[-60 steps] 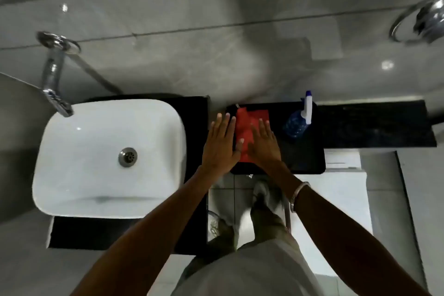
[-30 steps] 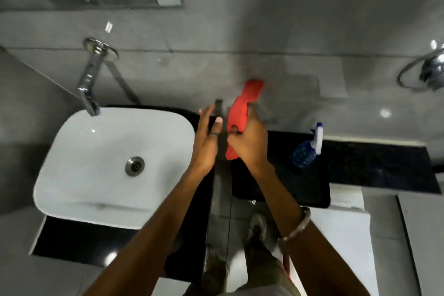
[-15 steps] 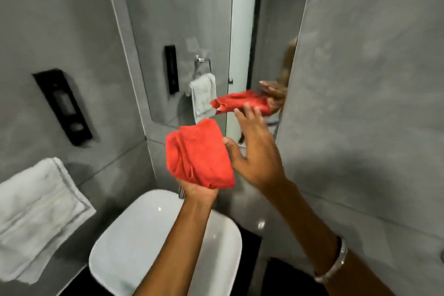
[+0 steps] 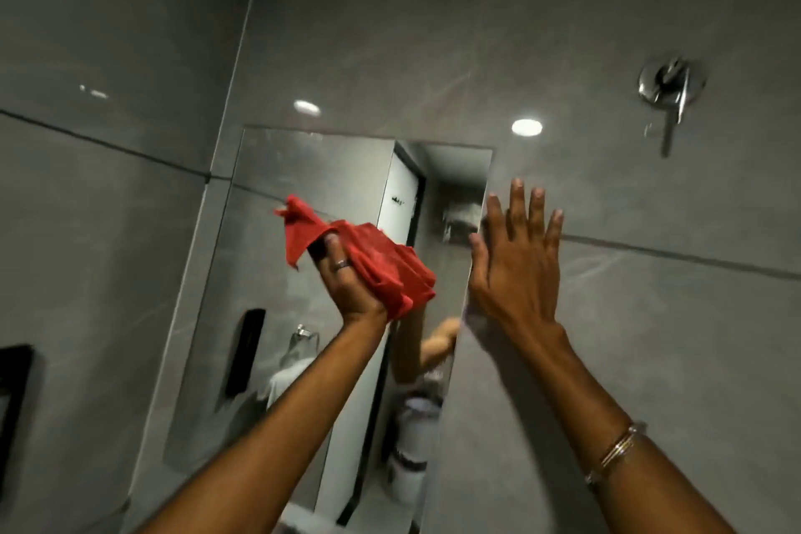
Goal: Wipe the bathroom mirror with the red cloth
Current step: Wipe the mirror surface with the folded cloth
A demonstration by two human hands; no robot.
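The tall, narrow mirror (image 4: 303, 169) hangs on the grey tiled wall, straight ahead. My left hand (image 4: 346, 286) is raised in front of its middle and grips the bunched red cloth (image 4: 381, 269), which is at or very near the glass. My right hand (image 4: 516, 269) is held up flat with fingers spread, at the mirror's right edge and over the wall tile; it holds nothing. The mirror reflects a white door, a hanging towel and part of my arm.
A chrome wall fitting (image 4: 669, 87) sticks out at the upper right. A black wall-mounted unit (image 4: 13, 399) sits at the far left edge. Grey tiles surround the mirror on all sides.
The view has tilted up from the sink and counter to the mirror. The cloth was lifted off the counter and passed into my left hand, now higher; my right hand let go and opened.
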